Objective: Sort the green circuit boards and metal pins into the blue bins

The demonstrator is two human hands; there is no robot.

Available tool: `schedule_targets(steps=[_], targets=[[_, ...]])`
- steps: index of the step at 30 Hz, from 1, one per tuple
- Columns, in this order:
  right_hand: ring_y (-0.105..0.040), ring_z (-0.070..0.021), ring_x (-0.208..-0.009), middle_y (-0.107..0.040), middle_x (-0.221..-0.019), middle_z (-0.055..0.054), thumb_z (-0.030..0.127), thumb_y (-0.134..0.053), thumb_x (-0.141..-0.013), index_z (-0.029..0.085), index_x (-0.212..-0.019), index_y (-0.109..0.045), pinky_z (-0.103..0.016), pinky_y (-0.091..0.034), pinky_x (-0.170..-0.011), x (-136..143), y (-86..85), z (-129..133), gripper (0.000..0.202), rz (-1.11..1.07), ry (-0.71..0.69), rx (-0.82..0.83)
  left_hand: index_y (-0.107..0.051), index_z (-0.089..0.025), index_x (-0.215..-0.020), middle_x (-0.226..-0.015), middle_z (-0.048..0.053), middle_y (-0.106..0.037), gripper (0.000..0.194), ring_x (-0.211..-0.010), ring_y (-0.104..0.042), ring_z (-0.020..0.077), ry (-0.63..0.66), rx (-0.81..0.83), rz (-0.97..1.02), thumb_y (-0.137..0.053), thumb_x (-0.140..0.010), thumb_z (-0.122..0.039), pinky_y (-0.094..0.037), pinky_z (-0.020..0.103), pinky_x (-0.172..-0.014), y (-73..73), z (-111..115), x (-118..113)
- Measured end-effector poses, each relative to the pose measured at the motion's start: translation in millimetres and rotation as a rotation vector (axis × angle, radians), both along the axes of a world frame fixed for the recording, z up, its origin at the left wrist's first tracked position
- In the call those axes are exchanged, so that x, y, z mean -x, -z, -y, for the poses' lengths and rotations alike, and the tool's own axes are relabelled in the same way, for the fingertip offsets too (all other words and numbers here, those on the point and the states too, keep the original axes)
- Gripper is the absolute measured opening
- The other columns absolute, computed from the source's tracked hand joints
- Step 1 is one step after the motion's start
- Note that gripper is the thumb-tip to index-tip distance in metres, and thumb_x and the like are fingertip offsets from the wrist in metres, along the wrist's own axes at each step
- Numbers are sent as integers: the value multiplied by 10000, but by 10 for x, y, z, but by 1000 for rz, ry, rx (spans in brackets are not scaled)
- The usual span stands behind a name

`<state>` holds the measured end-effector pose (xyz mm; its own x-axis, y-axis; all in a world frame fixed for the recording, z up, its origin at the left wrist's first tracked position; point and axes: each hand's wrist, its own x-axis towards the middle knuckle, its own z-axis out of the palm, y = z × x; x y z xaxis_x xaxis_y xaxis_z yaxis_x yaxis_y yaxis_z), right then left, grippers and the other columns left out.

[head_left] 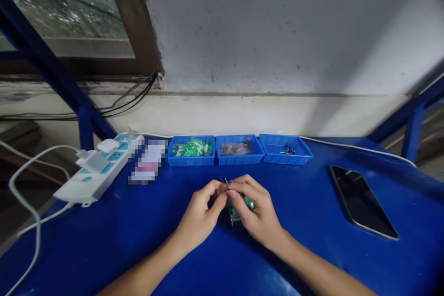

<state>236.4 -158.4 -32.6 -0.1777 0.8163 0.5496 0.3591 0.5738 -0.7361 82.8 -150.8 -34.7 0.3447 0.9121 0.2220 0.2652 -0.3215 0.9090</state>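
Note:
My left hand (204,208) and my right hand (256,208) meet over the middle of the blue table, thumbs and fingers pinched together. Thin metallic tips (226,180) stick up between the fingertips, too small and too covered to name. Just under my right hand shows a shiny green piece (249,202), partly hidden by the fingers. A dark green, block-like thing (236,218) lies below it, and I cannot tell whether the two are joined.
Along the back stand three blue bins: one with green and clear pieces (192,147), one with brownish pieces (237,149), one with a few dark metal pins (287,150). A power strip (100,166) and a blurred-out card (149,162) lie left; a phone (362,201) lies right.

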Motion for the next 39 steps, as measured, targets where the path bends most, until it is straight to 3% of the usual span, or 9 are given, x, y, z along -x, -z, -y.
schedule_targets(steps=[5, 9, 13, 17, 23, 29, 32, 36, 39], targets=[[-534, -134, -662, -572, -723, -14, 226, -442, -898, 189, -835, -539, -261, -414, -630, 0, 45, 4, 121, 160, 6, 70, -534, -220, -1180, -1025, 38, -632, 278, -915, -582, 158, -89, -304, -170, -451, -915, -206, -461, 291, -826, -12, -57, 127], [-480, -109, -539, -537, -648, 13, 215, -387, -920, 190, -872, -498, -229, -360, -540, 0, 109, 3, 124, 257, -80, 155, -583, -226, -1167, -1008, 42, -661, 286, -930, -570, 178, -4, -468, -322, -435, -926, -183, -461, 326, -823, 11, -110, 207], [-449, -106, -499, -521, -628, 16, 198, -365, -925, 182, -915, -500, -228, -325, -508, -25, 103, 21, 136, 301, -63, 122, -559, -212, -1212, -963, 47, -670, 306, -880, -574, 183, -58, -509, -375, -448, -927, -194, -468, 344, -785, 35, -138, 237], [-454, -105, -506, -532, -638, 12, 195, -367, -924, 177, -934, -518, -226, -331, -511, -48, 72, 31, 152, 311, -70, 129, -618, -208, -1102, -928, 31, -683, 242, -865, -577, 176, -35, -561, -391, -457, -924, -180, -464, 331, -759, 22, -162, 268], [-465, -95, -481, -529, -598, 32, 235, -370, -933, 192, -939, -552, -209, -366, -497, -36, 16, 57, 187, 216, -106, 249, -624, -193, -1051, -863, 23, -681, 215, -824, -562, 168, -25, -574, -388, -453, -923, -171, -455, 312, -730, 11, -170, 274], [-594, -127, -672, -630, -806, -16, 163, -392, -897, 205, -1215, -425, -232, -445, -623, -27, -13, 96, 323, 224, -93, 160, -634, -188, -813, -700, 10, -635, 216, -697, -525, 163, -68, -490, -437, -448, -921, -213, -421, 301, -651, 0, -129, 246], [-588, -132, -708, -611, -825, -21, 122, -373, -876, 208, -1129, -418, -240, -442, -645, -31, -4, 105, 272, 252, -97, 139, -629, -185, -781, -670, 10, -616, 234, -678, -514, 161, -76, -478, -455, -440, -918, -207, -406, 299, -638, -2, -105, 228], [-527, -115, -583, -559, -722, 14, 119, -372, -858, 224, -953, -389, -227, -403, -561, -19, -3, 137, 142, 232, -75, 198, -639, -182, -814, -701, 14, -623, 201, -680, -510, 158, -101, -522, -425, -459, -903, -186, -403, 305, -646, -9, -87, 204], [-494, -102, -530, -532, -665, 41, 122, -383, -853, 233, -934, -368, -211, -375, -517, 6, -4, 162, 138, 151, -71, 266, -649, -184, -831, -732, 17, -636, 176, -694, -518, 159, -132, -574, -394, -484, -888, -169, -409, 306, -651, -15, -75, 186]])
